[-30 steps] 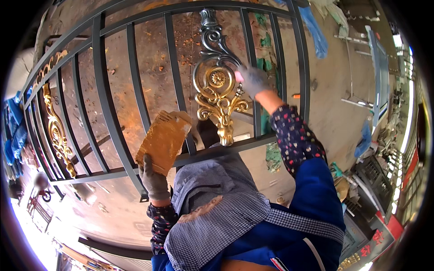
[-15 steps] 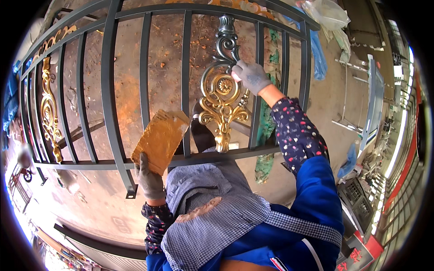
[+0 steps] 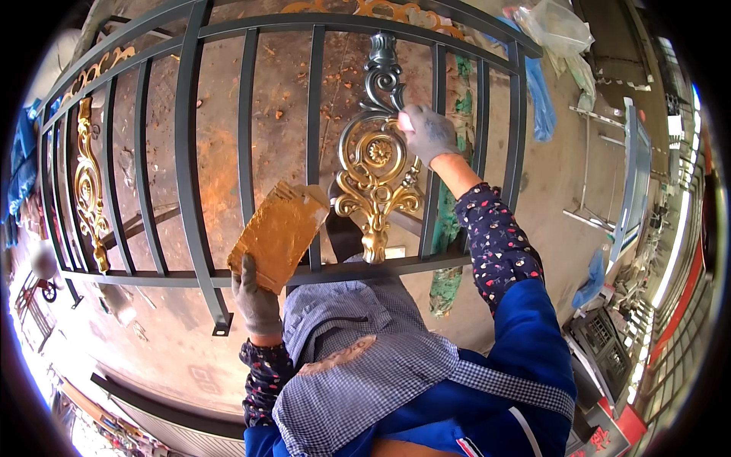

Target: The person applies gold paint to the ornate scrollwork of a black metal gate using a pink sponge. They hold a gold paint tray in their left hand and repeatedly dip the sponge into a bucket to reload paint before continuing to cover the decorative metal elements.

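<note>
My left hand, in a grey glove, grips the lower corner of a flat, cardboard-like piece smeared with gold paint. It is held over the bottom rail of a dark grey metal railing. Between the railing's bars stands a scrolled ornament, gold in its lower part and around the rosette, dark grey at the top. My right hand, also gloved, is closed at the ornament's upper right scroll. Something pale pink shows at its fingertips, too small to name.
A second scrolled ornament, mostly gold, is set in the railing at the left. Green-stained material lies under the right bars. Clear plastic sheeting and a blue plastic strip are at the far right, near a panel on a frame.
My right hand has shifted slightly right and turned at the ornament's upper scroll. The gold-smeared piece in my left hand has moved a little right. The whole view has shifted slightly.
</note>
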Demonstrator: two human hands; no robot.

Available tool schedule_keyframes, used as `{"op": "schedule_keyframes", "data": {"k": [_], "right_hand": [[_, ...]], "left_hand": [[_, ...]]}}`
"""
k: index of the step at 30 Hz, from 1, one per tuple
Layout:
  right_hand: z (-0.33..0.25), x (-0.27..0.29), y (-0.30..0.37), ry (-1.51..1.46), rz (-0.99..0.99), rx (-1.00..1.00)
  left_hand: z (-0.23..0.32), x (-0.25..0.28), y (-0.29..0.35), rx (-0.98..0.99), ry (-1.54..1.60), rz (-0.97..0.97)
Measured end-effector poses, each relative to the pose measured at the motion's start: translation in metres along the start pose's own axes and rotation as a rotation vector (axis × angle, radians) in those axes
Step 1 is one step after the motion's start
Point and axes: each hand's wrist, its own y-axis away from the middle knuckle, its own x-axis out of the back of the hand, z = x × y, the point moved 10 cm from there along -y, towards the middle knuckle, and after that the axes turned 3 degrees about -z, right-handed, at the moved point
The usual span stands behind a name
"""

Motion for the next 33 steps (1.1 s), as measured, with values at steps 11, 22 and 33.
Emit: {"op": "schedule_keyframes", "data": {"k": [11, 22, 33], "right_hand": [[0.039, -0.032, 0.044, -0.13, 0.013, -0.251], [-0.03, -0.014, -0.028, -0.316, 0.168, -0.13], [-0.045, -0.015, -0.039, -0.151, 0.096, -0.089]], "left_hand": [[0.006, 0.005, 0.006, 0.027, 0.13, 0.078], [0.006, 0.022, 0.011, 0.037, 0.273, 0.106], [0.014, 0.03, 0.008, 0.034, 0.273, 0.133]]}}
